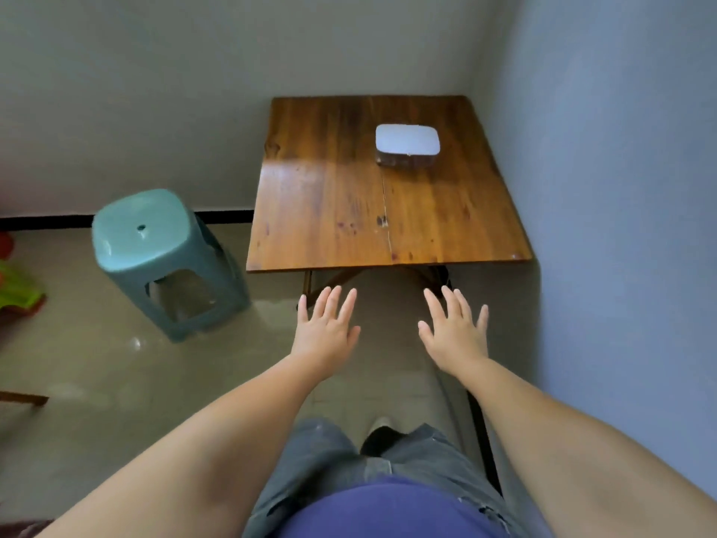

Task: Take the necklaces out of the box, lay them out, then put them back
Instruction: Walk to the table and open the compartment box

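Note:
A small box [407, 144] with a pale, rounded lid sits shut on the far right part of a wooden table [329, 211]. No necklace shows outside it. My left hand [328, 324] and my right hand [454, 328] are stretched out palm down, fingers spread, in the air short of the table's near edge. Both hold nothing and are well apart from the box.
A teal plastic stool [163, 258] stands on the floor left of the table. Walls close in behind the table and along its right side. Green and red items [15, 289] lie at the far left edge. My legs are below.

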